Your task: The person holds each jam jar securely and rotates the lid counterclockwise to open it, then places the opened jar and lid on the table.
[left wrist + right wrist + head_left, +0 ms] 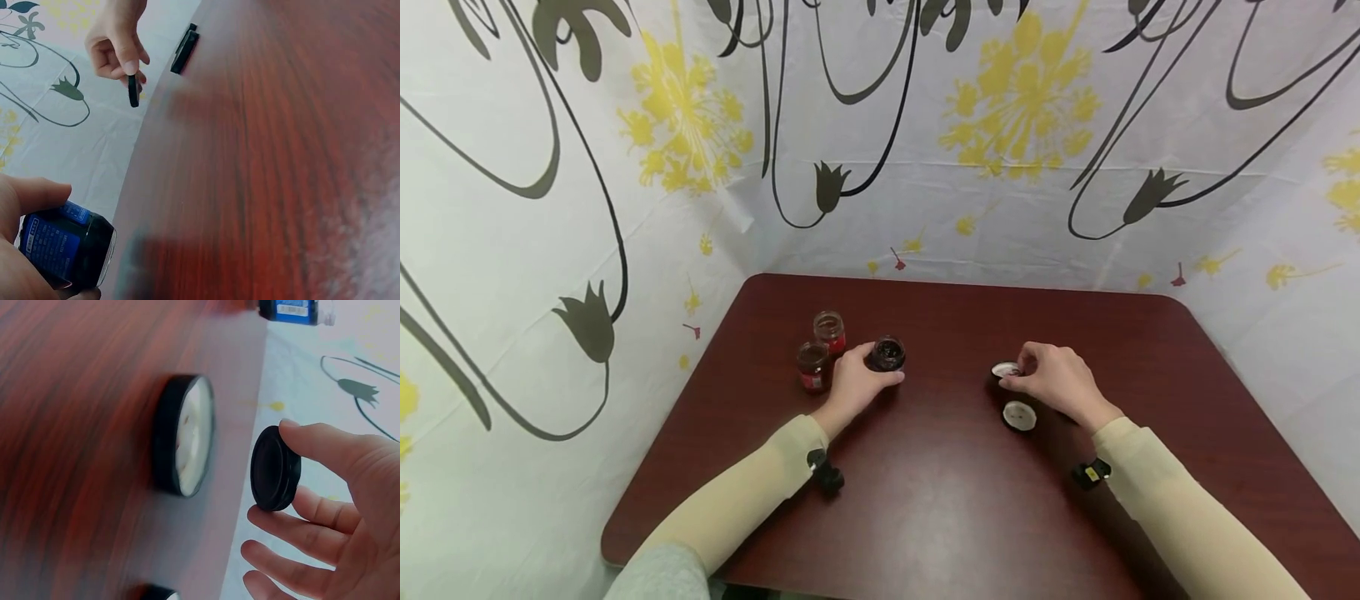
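My left hand [856,379] grips a dark-filled glass jar [887,354]; its top is uncovered, and a blue label [53,247] shows in the left wrist view. On the right, my right hand [1060,383] pinches a black jar lid [275,469] between thumb and fingers, raised above the table. A second black lid [181,434], its pale inside facing up, lies on the table below that hand. Part of a third lid [159,594] shows at the bottom edge of the right wrist view. The jar and the held lid are well apart.
Two uncovered glass jars with red labels, one farther back [829,332] and one nearer [813,367], stand just left of my left hand. The dark red-brown table [910,500] has rounded corners. Patterned white cloth [880,125] hangs behind and beside it.
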A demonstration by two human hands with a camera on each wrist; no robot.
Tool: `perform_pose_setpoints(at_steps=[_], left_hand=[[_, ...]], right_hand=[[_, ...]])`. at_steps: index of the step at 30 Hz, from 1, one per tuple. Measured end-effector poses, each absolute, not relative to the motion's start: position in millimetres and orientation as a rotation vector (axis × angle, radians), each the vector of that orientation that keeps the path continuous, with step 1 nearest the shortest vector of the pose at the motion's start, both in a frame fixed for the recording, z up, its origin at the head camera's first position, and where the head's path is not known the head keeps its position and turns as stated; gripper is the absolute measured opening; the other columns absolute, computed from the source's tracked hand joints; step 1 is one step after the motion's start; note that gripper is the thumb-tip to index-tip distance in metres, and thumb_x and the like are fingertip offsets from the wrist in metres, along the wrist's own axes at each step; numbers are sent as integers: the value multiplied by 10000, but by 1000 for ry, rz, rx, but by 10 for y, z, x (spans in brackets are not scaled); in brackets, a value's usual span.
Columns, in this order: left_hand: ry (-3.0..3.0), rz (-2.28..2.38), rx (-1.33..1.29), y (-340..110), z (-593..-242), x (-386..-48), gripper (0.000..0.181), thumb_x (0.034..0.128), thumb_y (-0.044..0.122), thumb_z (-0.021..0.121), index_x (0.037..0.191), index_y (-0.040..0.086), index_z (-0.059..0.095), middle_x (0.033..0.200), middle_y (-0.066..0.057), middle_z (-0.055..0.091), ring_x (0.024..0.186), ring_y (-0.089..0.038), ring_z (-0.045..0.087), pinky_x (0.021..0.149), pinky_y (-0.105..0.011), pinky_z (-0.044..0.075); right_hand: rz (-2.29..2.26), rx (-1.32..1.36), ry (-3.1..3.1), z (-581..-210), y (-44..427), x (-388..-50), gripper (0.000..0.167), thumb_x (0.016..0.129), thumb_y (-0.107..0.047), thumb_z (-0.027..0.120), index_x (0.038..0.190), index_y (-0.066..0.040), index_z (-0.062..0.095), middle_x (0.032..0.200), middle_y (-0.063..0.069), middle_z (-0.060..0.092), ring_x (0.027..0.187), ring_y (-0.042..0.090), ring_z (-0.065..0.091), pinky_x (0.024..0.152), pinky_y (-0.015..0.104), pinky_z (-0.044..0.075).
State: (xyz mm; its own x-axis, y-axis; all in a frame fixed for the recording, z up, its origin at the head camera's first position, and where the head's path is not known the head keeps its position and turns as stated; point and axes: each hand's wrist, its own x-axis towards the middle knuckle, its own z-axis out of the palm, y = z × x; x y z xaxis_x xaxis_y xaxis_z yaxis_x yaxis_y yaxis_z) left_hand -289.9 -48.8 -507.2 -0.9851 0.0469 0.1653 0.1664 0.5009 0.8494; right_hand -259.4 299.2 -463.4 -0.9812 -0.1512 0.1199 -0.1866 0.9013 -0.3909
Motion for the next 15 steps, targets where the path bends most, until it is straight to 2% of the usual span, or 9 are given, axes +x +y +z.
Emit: perform_pose_setpoints(at_steps=[10,15], left_hand=[[-2571,-1525,-154,-495,-5126,-2968,626,727,301,915,1272,101,682,1189,-52,702,1124,-235,637,935,-444,510],[-2547,-1520,-135,-500,-5141,-3009,581,722,269,920,1232,98,700,1136,-47,721,1092,-229,651,922,-427,514]], right_hand=[[557,238,-2994,-4730,3102,-2652,381,746,-475,865,807,-185,626,719,-29,616,622,198,532,523,371,396],[528,228,-3002,-4768,3143,-2680,402,747,-461,871,857,-158,631,729,-12,620,626,206,532,517,378,392]])
